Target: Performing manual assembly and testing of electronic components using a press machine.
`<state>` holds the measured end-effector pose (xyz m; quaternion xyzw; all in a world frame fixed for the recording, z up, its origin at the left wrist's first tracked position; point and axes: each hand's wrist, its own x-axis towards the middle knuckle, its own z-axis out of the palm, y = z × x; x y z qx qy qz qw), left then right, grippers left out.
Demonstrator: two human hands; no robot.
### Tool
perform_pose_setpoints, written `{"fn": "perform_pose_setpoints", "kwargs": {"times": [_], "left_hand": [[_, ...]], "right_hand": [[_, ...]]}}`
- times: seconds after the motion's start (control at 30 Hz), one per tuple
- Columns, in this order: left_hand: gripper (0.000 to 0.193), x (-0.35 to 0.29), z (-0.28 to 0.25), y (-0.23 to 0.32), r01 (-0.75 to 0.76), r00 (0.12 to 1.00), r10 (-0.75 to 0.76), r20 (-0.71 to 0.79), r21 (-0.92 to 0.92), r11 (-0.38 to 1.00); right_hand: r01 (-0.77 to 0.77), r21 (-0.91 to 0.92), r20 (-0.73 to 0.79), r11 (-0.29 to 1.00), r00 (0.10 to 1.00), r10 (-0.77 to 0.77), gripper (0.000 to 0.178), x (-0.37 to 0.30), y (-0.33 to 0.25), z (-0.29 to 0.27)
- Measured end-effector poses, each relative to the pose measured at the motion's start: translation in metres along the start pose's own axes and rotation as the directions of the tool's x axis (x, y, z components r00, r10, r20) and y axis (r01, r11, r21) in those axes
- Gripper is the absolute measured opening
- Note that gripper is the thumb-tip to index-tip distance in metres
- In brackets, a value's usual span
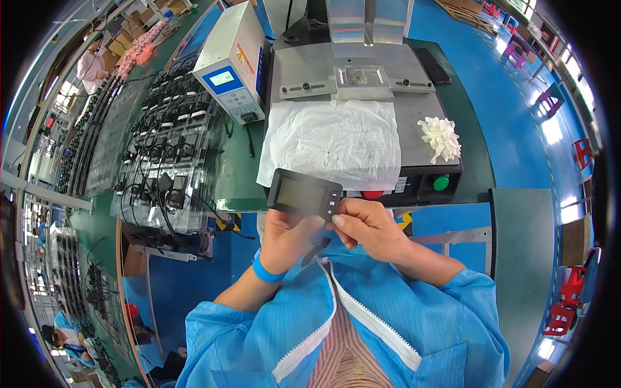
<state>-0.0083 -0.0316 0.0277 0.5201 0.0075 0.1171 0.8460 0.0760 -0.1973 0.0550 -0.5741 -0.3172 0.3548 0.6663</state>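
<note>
Between my two hands is a small black device with a grey screen and a few white-marked buttons along its right side. My left hand, with a blue band at the wrist, grips it from below, the thumb lying along its lower edge. At its lower right corner, my right hand is closed in a pinch; whether something small sits between those fingertips is hidden. A short dark strap or cable end hangs below the device. Just beyond lies a crumpled white cloth on the machine's front.
A metal fixture is mounted on the machine base behind the cloth. To its left stands a white and blue control box. Clear trays of black cabled devices fill the left bench. White scraps and a green button are at right.
</note>
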Motion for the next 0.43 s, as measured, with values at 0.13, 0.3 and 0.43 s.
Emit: {"fn": "perform_pose_setpoints", "kwargs": {"times": [0.13, 0.3, 0.43], "left_hand": [[0.061, 0.0016, 0.0003, -0.0002, -0.020, 1.000, 0.020, 0.012, -0.009, 1.000], [0.062, 0.0002, -0.0009, -0.0015, 0.008, 1.000, -0.008, -0.002, -0.021, 1.000], [0.064, -0.0011, -0.0087, -0.0042, -0.003, 1.000, 0.003, 0.000, 0.045, 0.999]], "right_hand": [[-0.005, 0.012, -0.007, 1.000, 1.000, 0.005, 0.015, 0.0004, 0.0018, 0.0003], [0.006, 0.024, -0.006, 1.000, 1.000, -0.006, 0.015, 0.0003, 0.0010, 0.0017], [0.021, 0.014, 0.029, 1.000, 0.999, -0.021, 0.016, 0.0017, 0.0089, -0.0023]]}}
